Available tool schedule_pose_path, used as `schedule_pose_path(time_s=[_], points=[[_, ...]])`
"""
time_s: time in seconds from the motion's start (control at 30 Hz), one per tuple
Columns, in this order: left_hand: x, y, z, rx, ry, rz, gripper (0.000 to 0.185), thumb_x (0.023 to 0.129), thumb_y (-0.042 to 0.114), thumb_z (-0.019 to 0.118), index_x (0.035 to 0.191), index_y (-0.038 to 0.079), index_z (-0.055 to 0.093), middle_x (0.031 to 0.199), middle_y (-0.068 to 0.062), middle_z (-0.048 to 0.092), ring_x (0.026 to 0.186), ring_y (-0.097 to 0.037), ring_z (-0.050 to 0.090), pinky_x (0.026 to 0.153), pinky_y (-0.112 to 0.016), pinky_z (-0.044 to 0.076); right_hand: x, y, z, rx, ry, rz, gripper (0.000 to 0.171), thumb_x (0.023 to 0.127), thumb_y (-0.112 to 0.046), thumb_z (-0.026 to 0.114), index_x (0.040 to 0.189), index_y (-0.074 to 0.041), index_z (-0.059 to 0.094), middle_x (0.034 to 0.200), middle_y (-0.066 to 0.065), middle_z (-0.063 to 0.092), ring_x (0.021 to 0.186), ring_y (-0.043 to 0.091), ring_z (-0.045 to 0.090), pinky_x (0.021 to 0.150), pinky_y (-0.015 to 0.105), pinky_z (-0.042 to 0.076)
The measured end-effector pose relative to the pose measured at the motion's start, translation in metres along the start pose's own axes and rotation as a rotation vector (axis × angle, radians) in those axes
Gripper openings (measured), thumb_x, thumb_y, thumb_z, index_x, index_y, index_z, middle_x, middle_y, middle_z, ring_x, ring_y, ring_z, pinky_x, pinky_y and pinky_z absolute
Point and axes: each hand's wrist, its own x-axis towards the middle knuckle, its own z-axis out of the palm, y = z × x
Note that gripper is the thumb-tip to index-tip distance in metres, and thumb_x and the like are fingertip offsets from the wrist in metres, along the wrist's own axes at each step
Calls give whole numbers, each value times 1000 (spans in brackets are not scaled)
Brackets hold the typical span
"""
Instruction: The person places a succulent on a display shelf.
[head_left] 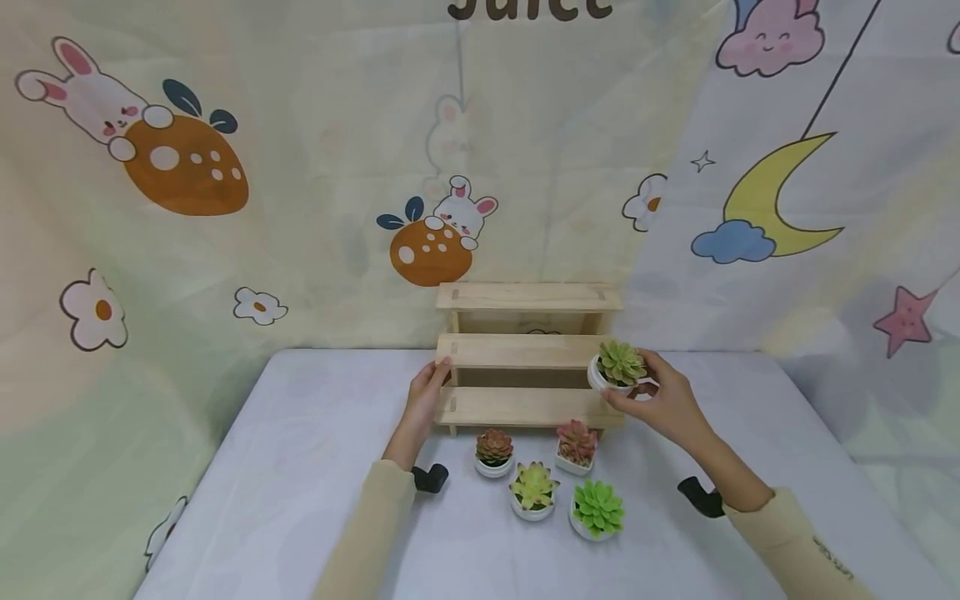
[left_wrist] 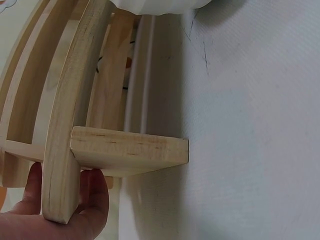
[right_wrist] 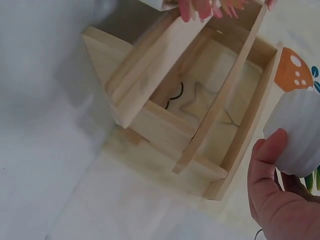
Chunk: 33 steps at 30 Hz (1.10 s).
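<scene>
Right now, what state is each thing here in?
Shelf: upright, all tiers bare, left hand holding its left end.
Olive succulent: held by right hand beside the middle tier's right end.
Four succulents: upright on table, untouched.

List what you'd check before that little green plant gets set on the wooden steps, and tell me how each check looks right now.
1. Right hand grips the green succulent pot: ok.
2. Left hand steadies the wooden stepped shelf at its left end: ok.
3. Middle step beside the pot is bare: ok.
4. Pot held upright: ok.
5. Four other succulents stand clear in front of the shelf: ok.
6. Shelf sits flat on the table: cannot tell.
</scene>
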Motion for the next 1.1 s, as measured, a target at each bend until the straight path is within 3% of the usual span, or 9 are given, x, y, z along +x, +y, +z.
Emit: schedule_pose_path(time_s=[0.37, 0.67, 0.97, 1.1], points=[[-2, 1, -3, 5, 16, 3, 55, 98, 42, 57, 127, -4, 56, 133, -19, 56, 130, -33, 46, 113, -47, 29, 22, -13, 10, 60, 5, 21, 66, 81, -6, 78, 136, 8, 44, 122, 26, 56, 89, -9, 53, 70, 12, 49], [-3, 1, -2, -5, 7, -14, 49, 99, 38, 56, 125, -4, 57, 130, -19, 57, 128, -33, 47, 112, -47, 30, 46, -25, 19, 194, -38, 81, 62, 84, -7, 75, 137, 4, 44, 118, 24, 54, 80, 2, 57, 64, 17, 51], [-32, 30, 2, 27, -3, 10, 37, 101, 30, 53, 113, -5, 60, 123, -19, 60, 124, -34, 49, 110, -47, 34, 72, -27, 33, 157, -22, 82, 63, 83, -12, 76, 135, 6, 45, 110, 20, 57, 78, 6, 53, 64, 15, 48], [-35, 34, 1, 25, -18, 28, 38, 101, 30, 53, 115, -5, 58, 122, -19, 59, 124, -34, 49, 110, -47, 33, 83, -28, 40, 140, -17, 82, 62, 84, -16, 76, 134, 4, 47, 104, 17, 59, 75, 6, 53, 63, 16, 47]])
